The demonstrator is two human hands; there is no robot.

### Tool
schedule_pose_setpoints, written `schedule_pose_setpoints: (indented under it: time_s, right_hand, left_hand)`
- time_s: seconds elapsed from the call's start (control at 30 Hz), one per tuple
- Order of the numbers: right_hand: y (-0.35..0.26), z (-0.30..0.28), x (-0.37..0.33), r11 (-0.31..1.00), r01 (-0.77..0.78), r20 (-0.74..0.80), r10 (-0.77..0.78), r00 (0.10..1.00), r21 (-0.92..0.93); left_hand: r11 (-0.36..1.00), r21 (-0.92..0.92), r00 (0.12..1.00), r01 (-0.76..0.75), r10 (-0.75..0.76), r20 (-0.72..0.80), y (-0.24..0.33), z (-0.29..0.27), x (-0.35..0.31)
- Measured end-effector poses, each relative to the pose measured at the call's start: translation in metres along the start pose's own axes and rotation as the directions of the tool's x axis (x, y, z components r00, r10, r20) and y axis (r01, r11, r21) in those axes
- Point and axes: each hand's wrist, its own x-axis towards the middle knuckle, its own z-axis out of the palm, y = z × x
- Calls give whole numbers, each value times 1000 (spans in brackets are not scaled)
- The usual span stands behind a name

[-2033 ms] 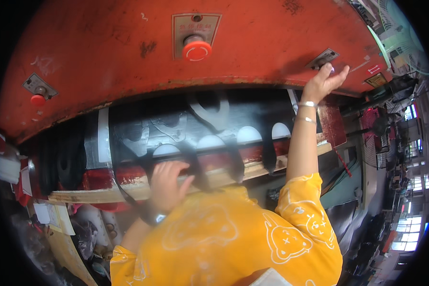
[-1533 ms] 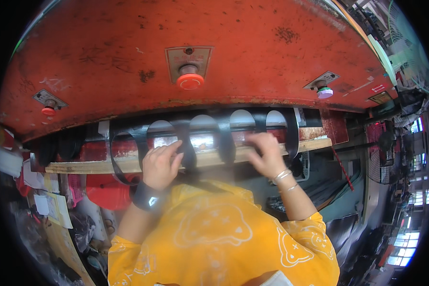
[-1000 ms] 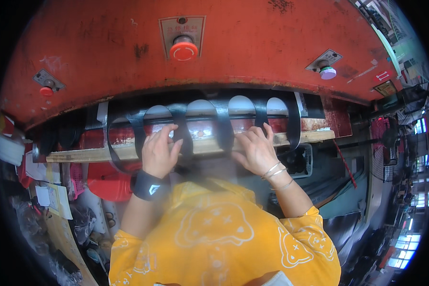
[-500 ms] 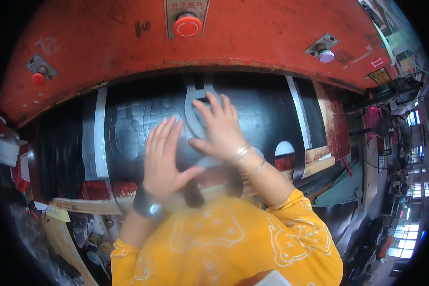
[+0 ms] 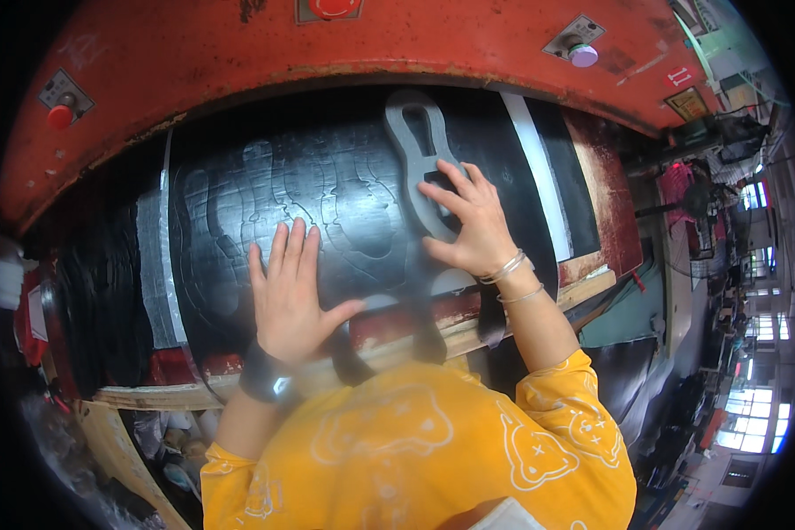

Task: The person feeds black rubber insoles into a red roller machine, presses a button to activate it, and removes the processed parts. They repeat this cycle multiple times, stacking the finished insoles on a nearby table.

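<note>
- From where I stand, the grey sole-shaped frame lies on a glossy black sheet, right of the middle of the counter. Its rounded far end points toward the counter's far edge, tilted a little left.
- The right hand is spread over the frame's near end, fingertips at the near gap, thumb by the left side. I can't tell whether it grips or just rests.
- The left hand is flat, fingers slightly apart and thumb stuck out, on the sheet toward the counter's near edge. It pinches nothing.
- I'd judge the frame stiff and fairly heavy, likely metal, and hard to damage. It would probably slide readily on that sheen; its underside, hidden from here, may be sharp. The outer sides or the bar between its two gaps look the best hold.
- The sheet seems soft and bendy: dark strips of it hang over the counter's near edge. I'd take it by its broader margins, since narrow strips could stretch or tear.
- Sole-like outlines mark the sheet left of the frame; how deep they go, I can't tell.
- Behind, the red machine panel overhangs the counter's far edge, a pale knob on its right.
</note>
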Motion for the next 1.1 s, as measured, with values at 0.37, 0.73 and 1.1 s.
schedule_pose_setpoints:
  time_s: [0.37, 0.73, 1.1]
  right_hand:
    - [24, 12, 44, 995, 92, -83, -90, 993, 26]
    - [120, -80, 160, 992, -5, -949, 123, 289, 127]
    - [106, -41, 76, 910, -53, -622, 322, 714, 411]
  left_hand:
    - [996, -89, 992, -5, -6, -127, -16, -8, 29]
    - [915, -299, 946, -272, 197, -259, -2, 41, 60]
    - [973, -160, 946, -168, 114, -303, -15, 21, 125]
